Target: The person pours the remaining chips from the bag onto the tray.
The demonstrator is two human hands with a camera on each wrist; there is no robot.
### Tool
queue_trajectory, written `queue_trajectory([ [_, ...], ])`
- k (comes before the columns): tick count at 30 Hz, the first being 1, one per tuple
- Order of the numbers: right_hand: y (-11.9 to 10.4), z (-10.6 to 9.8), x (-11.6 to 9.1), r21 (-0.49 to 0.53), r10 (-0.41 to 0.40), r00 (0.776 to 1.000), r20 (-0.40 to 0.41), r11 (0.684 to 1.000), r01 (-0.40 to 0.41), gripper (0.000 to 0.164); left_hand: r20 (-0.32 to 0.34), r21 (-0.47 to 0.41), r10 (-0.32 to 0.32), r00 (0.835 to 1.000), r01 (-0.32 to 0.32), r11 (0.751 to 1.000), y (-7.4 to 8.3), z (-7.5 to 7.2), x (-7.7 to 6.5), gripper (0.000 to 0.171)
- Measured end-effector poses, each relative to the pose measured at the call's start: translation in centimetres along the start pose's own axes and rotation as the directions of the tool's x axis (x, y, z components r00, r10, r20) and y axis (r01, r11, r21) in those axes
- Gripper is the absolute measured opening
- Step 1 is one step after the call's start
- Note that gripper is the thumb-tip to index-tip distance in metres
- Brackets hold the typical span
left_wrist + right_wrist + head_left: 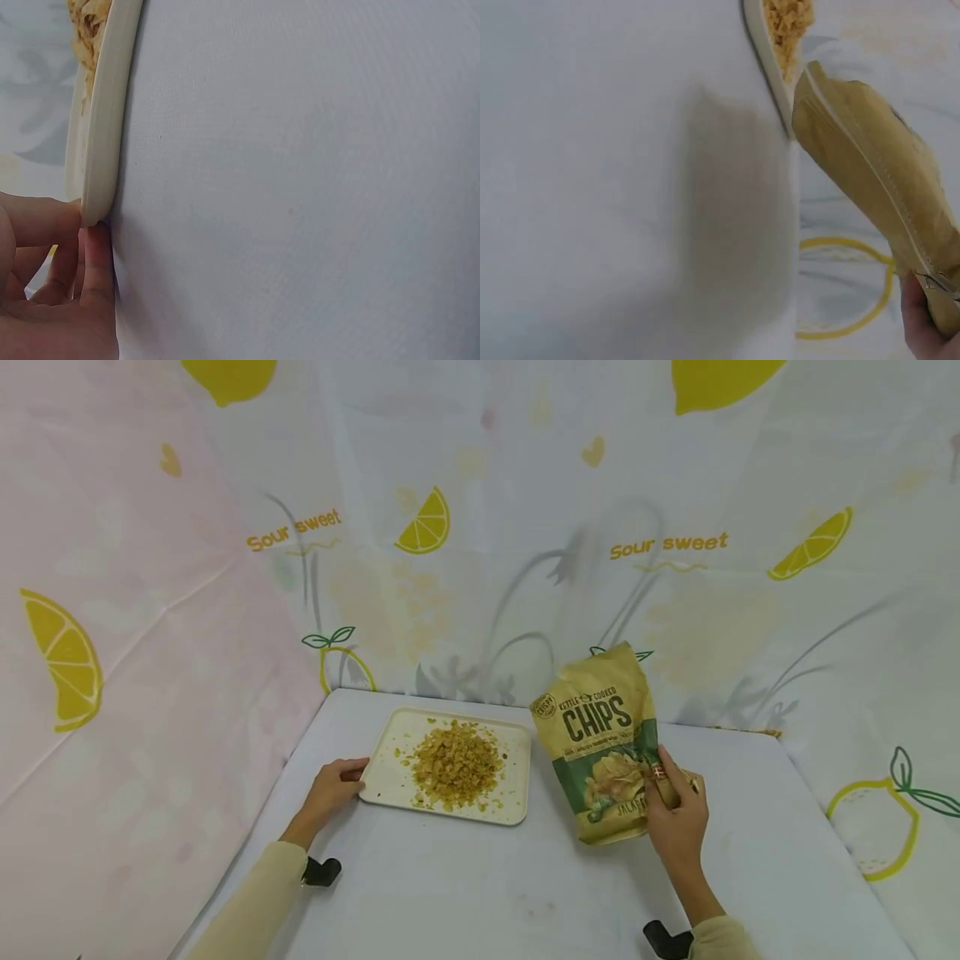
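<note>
A cream rectangular tray [516, 781] lies on the white table, with a heap of crushed chips [456, 764] in its middle and loose crumbs round it. My left hand [330, 795] pinches the tray's near left corner; in the left wrist view the thumb [45, 219] presses the rim while fingers reach under it. To the right of the tray, my right hand [681, 827] grips a tan and green chip bag [600, 722] by its lower right side. The bag leans to the left, its printed front facing me. From the right wrist view, a seamed side of the bag shows above its shadow.
The white table [465, 893] meets a fabric backdrop [495, 610] printed with lemons at its back edge. Another pinkish sheet [135, 677] hangs along the left. Black wrist mounts [322, 872] stick out near both cuffs.
</note>
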State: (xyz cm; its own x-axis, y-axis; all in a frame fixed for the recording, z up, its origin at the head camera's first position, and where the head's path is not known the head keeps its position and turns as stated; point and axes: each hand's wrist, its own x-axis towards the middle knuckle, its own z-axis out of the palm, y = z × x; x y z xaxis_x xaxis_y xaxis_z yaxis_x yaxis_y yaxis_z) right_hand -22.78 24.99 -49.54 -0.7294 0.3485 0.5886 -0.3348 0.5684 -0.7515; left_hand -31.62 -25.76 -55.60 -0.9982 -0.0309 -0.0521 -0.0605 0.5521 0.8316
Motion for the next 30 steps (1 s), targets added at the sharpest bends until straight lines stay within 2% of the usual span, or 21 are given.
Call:
queue_trajectory([
  [1, 0.3, -0.1, -0.3, 0.007, 0.072, 0.997, 0.009, 0.997, -0.072, 0.059, 0.002, -0.002, 0.0, 1.0, 0.0, 1.0, -0.1, 0.0, 0.0, 0.047],
  [3, 0.9, -0.2, -1.0, 0.028, 0.212, 0.977, 0.036, 0.977, -0.213, 0.059, 0.005, -0.006, -0.001, 1.0, 0.001, 1.0, -0.3, 0.0, 0.0, 0.047],
  [5, 1.5, -0.3, -1.5, 0.065, 0.335, 0.939, 0.076, 0.938, -0.34, 0.059, 0.007, -0.008, -0.001, 1.0, 0.001, 1.0, -0.4, 0.0, 0.0, 0.047],
  [7, 2.1, -0.4, -2.0, 0.087, 0.439, 0.892, 0.109, 0.89, -0.448, 0.059, 0.006, -0.005, -0.005, 1.0, 0.005, 1.0, -0.6, 0.0, 0.0, 0.047],
  [9, 2.7, -0.4, -2.4, 0.1, 0.515, 0.846, 0.139, 0.842, -0.53, 0.06, 0.007, 0.001, 0.0, 1.0, 0.0, 1.0, -0.7, 0.0, 0.0, 0.047],
  [11, 3.2, -0.5, -2.8, 0.109, 0.566, 0.809, 0.157, 0.804, -0.584, 0.061, 0.005, 0.004, 0.001, 1.0, -0.001, 1.0, -0.7, 0.1, 0.0, 0.047],
  [14, 3.6, -0.4, -3.4, 0.13, 0.607, 0.776, 0.172, 0.767, -0.629, 0.065, 0.004, 0.001, 0.007, 1.0, -0.007, 1.0, -0.7, 0.1, 0.1, 0.047],
  [17, 3.9, -0.5, -3.6, 0.123, 0.614, 0.769, 0.177, 0.762, -0.636, 0.072, 0.003, 0.0, 0.009, 1.0, -0.009, 1.0, -0.6, 0.1, 0.1, 0.047],
  [19, 3.9, -0.8, -3.7, 0.07, 0.601, 0.781, 0.172, 0.783, -0.618, 0.074, 0.003, 0.0, 0.012, 1.0, -0.012, 1.0, -0.5, 0.1, 0.0, 0.047],
  [24, 4.2, -1.5, -3.7, -0.146, 0.528, 0.838, 0.139, 0.848, -0.51, 0.072, 0.002, -0.009, 0.004, 1.0, -0.004, 1.0, -0.2, 0.0, 0.1, 0.047],
  [26, 4.4, -1.8, -3.7, -0.233, 0.512, 0.848, 0.14, 0.849, -0.474, 0.072, 0.0, -0.01, -0.003, 1.0, 0.003, 1.0, -0.1, 0.0, 0.1, 0.047],
  [30, 4.8, -2.5, -3.7, -0.358, 0.499, 0.849, 0.172, 0.835, -0.418, 0.068, -0.002, 0.002, -0.007, 1.0, 0.007, 1.0, -0.1, 0.0, 0.1, 0.047],
])
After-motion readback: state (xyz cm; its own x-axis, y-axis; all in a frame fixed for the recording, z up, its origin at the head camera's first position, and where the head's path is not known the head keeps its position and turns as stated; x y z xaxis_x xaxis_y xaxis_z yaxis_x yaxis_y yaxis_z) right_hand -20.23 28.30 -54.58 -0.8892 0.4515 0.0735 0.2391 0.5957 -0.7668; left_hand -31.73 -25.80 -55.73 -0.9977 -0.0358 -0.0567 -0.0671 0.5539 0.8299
